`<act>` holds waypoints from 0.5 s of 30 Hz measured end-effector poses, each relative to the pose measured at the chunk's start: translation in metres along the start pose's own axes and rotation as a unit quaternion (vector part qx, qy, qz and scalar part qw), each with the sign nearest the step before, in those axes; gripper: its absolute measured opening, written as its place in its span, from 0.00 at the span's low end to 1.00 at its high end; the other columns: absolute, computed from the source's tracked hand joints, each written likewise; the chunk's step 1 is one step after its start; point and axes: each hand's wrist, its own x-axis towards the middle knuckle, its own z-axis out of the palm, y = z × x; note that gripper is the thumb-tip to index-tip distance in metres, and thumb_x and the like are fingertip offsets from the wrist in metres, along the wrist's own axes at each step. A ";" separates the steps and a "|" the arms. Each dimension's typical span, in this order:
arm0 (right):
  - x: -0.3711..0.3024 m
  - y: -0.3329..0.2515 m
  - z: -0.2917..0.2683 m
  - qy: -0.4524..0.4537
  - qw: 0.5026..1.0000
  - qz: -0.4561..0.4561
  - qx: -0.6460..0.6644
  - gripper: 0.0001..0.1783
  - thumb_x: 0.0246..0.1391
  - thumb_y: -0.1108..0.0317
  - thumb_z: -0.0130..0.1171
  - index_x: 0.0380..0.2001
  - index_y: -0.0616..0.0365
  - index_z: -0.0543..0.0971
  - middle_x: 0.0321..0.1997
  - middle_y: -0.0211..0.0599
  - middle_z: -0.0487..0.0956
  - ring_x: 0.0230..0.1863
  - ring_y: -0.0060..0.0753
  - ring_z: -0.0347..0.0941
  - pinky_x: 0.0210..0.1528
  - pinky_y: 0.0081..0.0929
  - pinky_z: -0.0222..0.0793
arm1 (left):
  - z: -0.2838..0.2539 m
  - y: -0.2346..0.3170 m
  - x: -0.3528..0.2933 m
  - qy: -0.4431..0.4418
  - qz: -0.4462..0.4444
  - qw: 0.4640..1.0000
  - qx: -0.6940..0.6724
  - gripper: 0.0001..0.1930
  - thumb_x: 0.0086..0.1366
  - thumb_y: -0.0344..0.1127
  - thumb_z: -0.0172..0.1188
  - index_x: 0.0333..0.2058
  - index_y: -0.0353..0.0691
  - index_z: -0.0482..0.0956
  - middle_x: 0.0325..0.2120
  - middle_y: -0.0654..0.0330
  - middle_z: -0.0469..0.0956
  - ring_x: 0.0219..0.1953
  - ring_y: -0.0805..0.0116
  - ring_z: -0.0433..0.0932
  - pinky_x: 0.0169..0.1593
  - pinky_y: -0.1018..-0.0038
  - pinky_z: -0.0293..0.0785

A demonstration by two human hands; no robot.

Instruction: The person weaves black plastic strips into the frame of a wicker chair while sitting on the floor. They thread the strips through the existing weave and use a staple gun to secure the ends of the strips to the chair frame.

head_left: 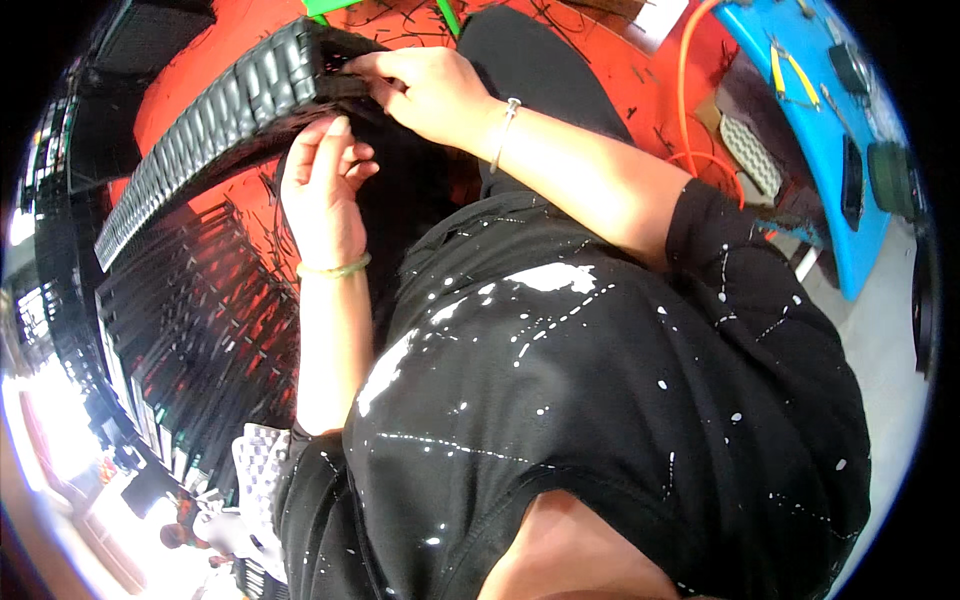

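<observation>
A long black woven wicker panel (215, 120) runs from the upper middle down to the far left, its nearer end by my hands. At that end my right hand (425, 90) has its thumb and index finger drawn together against the dark inner side. Whatever they pinch there is too dark to make out. Just below the panel's lower edge is my left hand (325, 170), thumb and forefinger pressed together and pointing up, the other fingers curled. Its fingertips meet the panel's edge; a thin strip between them cannot be told from the dark background.
Black slatted or woven pieces (200, 330) stand at the left. Black strip scraps lie over the red floor (640, 100). At the right, a blue table (800, 120) bears yellow-handled pliers (795, 75) and a black phone-like object (852, 180). An orange hose (685, 90) passes beside it.
</observation>
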 end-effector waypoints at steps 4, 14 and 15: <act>0.000 0.002 0.008 -0.008 0.998 -0.027 0.057 0.10 0.46 0.68 0.58 0.35 0.53 0.80 0.30 0.38 0.79 0.32 0.41 0.77 0.34 0.31 0.73 | 0.013 -0.009 -0.006 0.090 0.087 0.992 0.016 0.10 0.56 0.31 0.65 0.35 0.34 0.76 0.23 0.65 0.75 0.23 0.78 0.75 0.26 0.84 0.72; 0.023 -0.006 -0.002 -0.015 0.984 0.036 0.175 0.13 0.56 0.75 0.53 0.45 0.67 0.75 0.34 0.32 0.77 0.34 0.19 0.71 0.38 0.16 0.67 | -0.007 -0.023 0.029 0.030 0.293 0.946 0.136 0.10 0.60 0.31 0.61 0.39 0.34 0.77 0.31 0.64 0.77 0.32 0.80 0.76 0.37 0.83 0.73; 0.024 -0.013 0.000 -0.002 0.964 0.111 0.240 0.14 0.57 0.73 0.53 0.46 0.67 0.75 0.36 0.32 0.77 0.35 0.19 0.71 0.39 0.16 0.67 | -0.009 -0.021 0.031 0.032 0.294 0.942 0.159 0.10 0.60 0.31 0.61 0.39 0.34 0.77 0.31 0.63 0.78 0.32 0.78 0.77 0.37 0.82 0.74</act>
